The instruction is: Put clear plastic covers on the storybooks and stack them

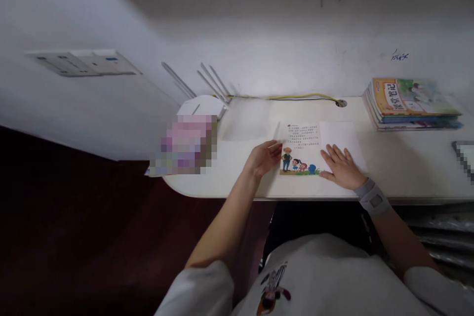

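Note:
An open children's book (pixel 307 148) lies on the white desk (pixel 400 173), its left page printed with text above a cartoon picture and its right page blank white. My left hand (pixel 263 159) comes in from the left, its fingers together at the left edge of the book, seemingly pinching the paper. My right hand (pixel 342 167) rests flat on the blank page with its fingers spread. A grey wrist brace (pixel 373 197) wraps my right wrist.
A stack of illustrated books (pixel 411 106) sits at the back right of the desk. A white router (pixel 202 106) with several antennas stands at the back left corner, beside a pixelated object (pixel 187 144). A yellow cable (pixel 299 97) runs along the wall to a desk grommet (pixel 341 103).

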Available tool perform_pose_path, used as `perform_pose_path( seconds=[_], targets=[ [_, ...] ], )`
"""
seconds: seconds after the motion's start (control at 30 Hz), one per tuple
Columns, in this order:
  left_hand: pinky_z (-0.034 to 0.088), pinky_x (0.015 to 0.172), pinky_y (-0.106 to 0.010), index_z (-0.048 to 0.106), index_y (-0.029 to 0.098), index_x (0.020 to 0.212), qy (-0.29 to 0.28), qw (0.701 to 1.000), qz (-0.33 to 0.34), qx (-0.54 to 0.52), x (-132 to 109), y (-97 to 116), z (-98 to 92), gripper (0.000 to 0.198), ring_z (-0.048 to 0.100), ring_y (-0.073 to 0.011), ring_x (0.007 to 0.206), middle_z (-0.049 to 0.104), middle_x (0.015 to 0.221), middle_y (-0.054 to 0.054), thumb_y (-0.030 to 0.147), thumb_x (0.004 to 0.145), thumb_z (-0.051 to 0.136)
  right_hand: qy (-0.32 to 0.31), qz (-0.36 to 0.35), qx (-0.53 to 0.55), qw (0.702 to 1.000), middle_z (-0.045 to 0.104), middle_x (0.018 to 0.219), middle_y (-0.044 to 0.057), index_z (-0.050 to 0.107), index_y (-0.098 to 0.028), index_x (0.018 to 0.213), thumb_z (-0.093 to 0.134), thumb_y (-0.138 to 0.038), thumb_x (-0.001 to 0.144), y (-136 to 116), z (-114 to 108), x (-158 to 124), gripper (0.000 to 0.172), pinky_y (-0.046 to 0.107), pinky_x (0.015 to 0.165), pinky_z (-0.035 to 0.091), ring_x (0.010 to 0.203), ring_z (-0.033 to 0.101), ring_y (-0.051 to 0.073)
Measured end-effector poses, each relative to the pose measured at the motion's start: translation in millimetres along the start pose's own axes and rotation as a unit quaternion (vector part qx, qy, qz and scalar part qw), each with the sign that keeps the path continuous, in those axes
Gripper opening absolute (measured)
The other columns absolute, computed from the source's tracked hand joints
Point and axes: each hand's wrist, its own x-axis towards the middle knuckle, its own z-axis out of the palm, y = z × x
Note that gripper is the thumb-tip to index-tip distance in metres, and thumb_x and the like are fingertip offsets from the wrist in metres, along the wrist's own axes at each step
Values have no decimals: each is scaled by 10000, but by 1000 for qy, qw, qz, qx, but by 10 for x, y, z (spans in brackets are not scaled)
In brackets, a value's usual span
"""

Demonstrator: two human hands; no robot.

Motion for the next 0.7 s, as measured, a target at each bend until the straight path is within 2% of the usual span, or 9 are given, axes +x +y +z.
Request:
perform_pose_path(
  seconds=[0.07, 0.13, 0.27, 0.37, 0.47, 0.5, 0.57, 0.63, 0.7],
  targets=[
    [526, 813, -364, 623, 169, 737, 2, 1000, -14, 10, 31, 83, 1, 167, 654, -199, 839, 688, 922, -136, 300, 801, 541, -5, 2, 9, 1000, 303, 1545, 179, 367, -186, 1469, 334, -634, 918, 0, -13, 4, 711, 607, 1112, 231, 1430, 259, 346],
    [516, 762, -342, 653, 157, 773, 1, 1000, 12, 22, 41, 176, 51, 223, 637, -174, 776, 692, 934, -124, 355, 813, 557, -7, 5, 33, 999, 313, 1540, 181, 397, -180, 1452, 328, -638, 919, 6, -41, 12, 706, 619, 1105, 235, 1428, 264, 351],
    [487, 819, -361, 700, 139, 936, -63, 991, 95, 74, -67, 349, 374, 379, 640, -207, 892, 699, 1061, -127, 473, 842, 547, 8, 18, 164, 986, 417, 1491, 155, 390, -192, 1454, 281, -587, 952, 73, -135, 52, 648, 586, 1099, 287, 1400, 339, 316],
    [451, 929, -426, 674, 159, 1104, -157, 962, 174, 141, -245, 348, 787, 500, 594, -272, 1113, 662, 1210, -127, 556, 884, 463, 85, 52, 334, 937, 503, 1427, 152, 258, -200, 1508, 131, -529, 986, 209, -235, 74, 630, 468, 1034, 425, 1303, 491, 234],
    [383, 1039, -469, 601, 181, 1249, -269, 881, 269, 280, -368, 162, 1154, 561, 516, -292, 1247, 577, 1349, -133, 574, 926, 366, 165, 126, 450, 869, 568, 1362, 142, 195, -203, 1518, -41, -538, 963, 433, -319, 14, 690, 424, 920, 519, 1155, 616, 208],
    [348, 1073, -485, 561, 182, 1298, -273, 848, 299, 342, -373, 68, 1231, 566, 475, -300, 1292, 536, 1394, -144, 567, 926, 378, 178, 153, 455, 859, 590, 1338, 134, 241, -208, 1504, -53, -564, 951, 521, -332, -32, 720, 431, 911, 526, 1128, 631, 215],
    [276, 1113, -540, 467, 164, 1378, -217, 789, 330, 470, -326, -139, 1305, 588, 353, -332, 1386, 428, 1478, -179, 533, 923, 422, 190, 200, 432, 859, 605, 1313, 144, 392, -188, 1435, 77, -666, 928, 692, -320, -156, 765, 474, 965, 495, 1156, 611, 259],
    [249, 1115, -581, 386, 111, 1421, -135, 748, 316, 568, -231, -337, 1288, 612, 253, -358, 1432, 331, 1521, -229, 477, 933, 436, 204, 246, 365, 874, 572, 1335, 195, 500, -130, 1351, 281, -758, 857, 829, -262, -295, 829, 524, 1051, 413, 1238, 539, 321],
    [259, 1123, -557, 364, 43, 1415, -92, 718, 296, 623, -131, -500, 1229, 598, 254, -353, 1434, 312, 1516, -269, 416, 950, 418, 212, 274, 295, 891, 527, 1361, 246, 520, -73, 1320, 371, -793, 800, 911, -178, -408, 901, 552, 1094, 350, 1285, 481, 356]
  ],
)
